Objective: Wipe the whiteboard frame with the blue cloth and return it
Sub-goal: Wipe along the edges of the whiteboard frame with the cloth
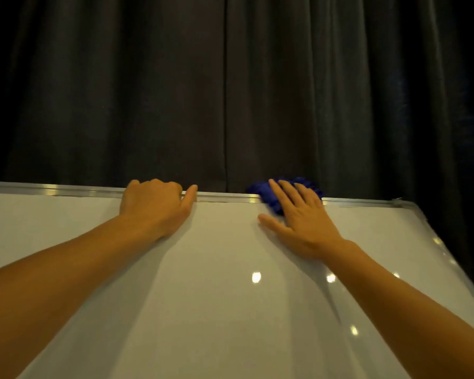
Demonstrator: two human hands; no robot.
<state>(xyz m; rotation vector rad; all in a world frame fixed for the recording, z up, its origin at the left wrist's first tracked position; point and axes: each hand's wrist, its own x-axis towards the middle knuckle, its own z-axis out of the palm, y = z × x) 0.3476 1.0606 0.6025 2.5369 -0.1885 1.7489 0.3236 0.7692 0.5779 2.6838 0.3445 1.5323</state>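
My left hand [156,207] hooks closed over the top frame [66,189] to steady the whiteboard [203,283] while my right hand [296,222] lies flat and open, pressing the blue cloth [271,192] onto that same rail, its bulk hidden under my fingers [285,192].

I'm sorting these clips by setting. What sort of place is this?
Probably a meeting room, classroom or curtained-off studio; I can't tell which. A big whiteboard with a metal frame stands before dark floor-length curtains, and ceiling lights glint off the board.
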